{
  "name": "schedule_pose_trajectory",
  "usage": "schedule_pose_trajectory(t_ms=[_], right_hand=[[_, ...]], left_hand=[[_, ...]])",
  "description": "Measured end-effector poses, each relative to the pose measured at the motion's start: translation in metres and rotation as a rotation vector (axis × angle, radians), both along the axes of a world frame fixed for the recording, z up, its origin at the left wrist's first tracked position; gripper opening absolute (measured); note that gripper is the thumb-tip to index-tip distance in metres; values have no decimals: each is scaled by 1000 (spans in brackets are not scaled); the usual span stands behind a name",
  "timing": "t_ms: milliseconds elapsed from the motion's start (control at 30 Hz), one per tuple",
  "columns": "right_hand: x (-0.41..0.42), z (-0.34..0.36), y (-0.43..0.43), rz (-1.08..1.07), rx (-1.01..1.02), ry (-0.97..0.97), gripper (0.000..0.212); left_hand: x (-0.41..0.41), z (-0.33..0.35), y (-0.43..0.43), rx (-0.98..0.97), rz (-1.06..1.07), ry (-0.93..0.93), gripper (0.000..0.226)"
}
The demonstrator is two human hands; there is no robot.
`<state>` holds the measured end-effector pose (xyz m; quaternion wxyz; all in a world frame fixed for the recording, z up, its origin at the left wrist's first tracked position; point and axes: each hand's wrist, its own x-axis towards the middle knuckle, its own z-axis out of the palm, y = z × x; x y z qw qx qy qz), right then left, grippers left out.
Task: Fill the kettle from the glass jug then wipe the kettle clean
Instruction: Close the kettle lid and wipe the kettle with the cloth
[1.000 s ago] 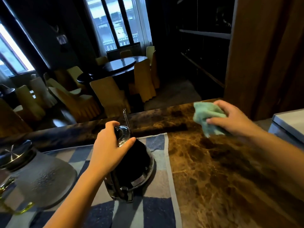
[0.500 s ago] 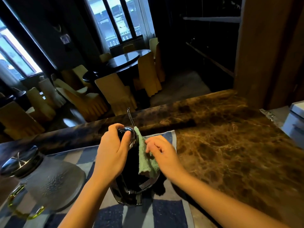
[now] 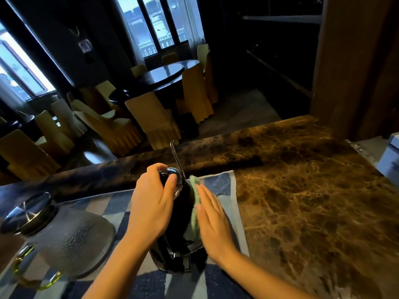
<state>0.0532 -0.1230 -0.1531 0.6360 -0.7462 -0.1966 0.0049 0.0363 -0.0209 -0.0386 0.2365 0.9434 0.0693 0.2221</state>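
Observation:
A black kettle (image 3: 182, 214) with a chrome lid stands on a blue and white checked towel (image 3: 222, 186) in the middle of the counter. My left hand (image 3: 151, 203) grips the kettle's top and lid from the left. My right hand (image 3: 212, 221) presses a pale green cloth (image 3: 195, 210) flat against the kettle's right side; most of the cloth is hidden under the palm. The textured glass jug (image 3: 71, 236) with a metal lid and a yellow-green handle stands at the left on the same towel, apart from both hands.
The brown marble counter (image 3: 302, 190) stretches to the right. A white box (image 3: 390, 158) sits at its right edge. A thin metal rod (image 3: 176, 156) rises behind the kettle. Beyond the counter lies a dim dining room with covered chairs (image 3: 151, 119) and round tables.
My right hand carried the green cloth from the counter's far right to the kettle and now slides it down the kettle's right side. The left hand kept its grip on the top.

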Motion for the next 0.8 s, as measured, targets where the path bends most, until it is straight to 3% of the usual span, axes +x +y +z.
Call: schedule_pose_trajectory(t_ms=[133, 233, 367, 467, 567, 633, 700, 800], right_hand=[[40, 44, 16, 200, 202, 80, 48], [87, 32, 31, 167, -14, 254, 76], [50, -11, 10, 37, -29, 282, 41], [13, 1, -7, 60, -17, 37, 46], [38, 36, 4, 237, 121, -28, 48], [66, 42, 19, 260, 54, 8, 52], [85, 33, 24, 205, -93, 181, 64], [67, 2, 9, 136, -94, 295, 47]], left_hand=[[1, -1, 1, 20, -2, 2, 29], [2, -2, 1, 29, 1, 24, 26], [0, -2, 1, 21, 18, 37, 28], [1, -1, 2, 17, 4, 25, 25], [4, -3, 5, 14, -4, 21, 23], [4, -3, 4, 13, -4, 24, 23], [3, -3, 3, 10, 4, 33, 24], [3, -3, 3, 11, 12, 45, 27]])
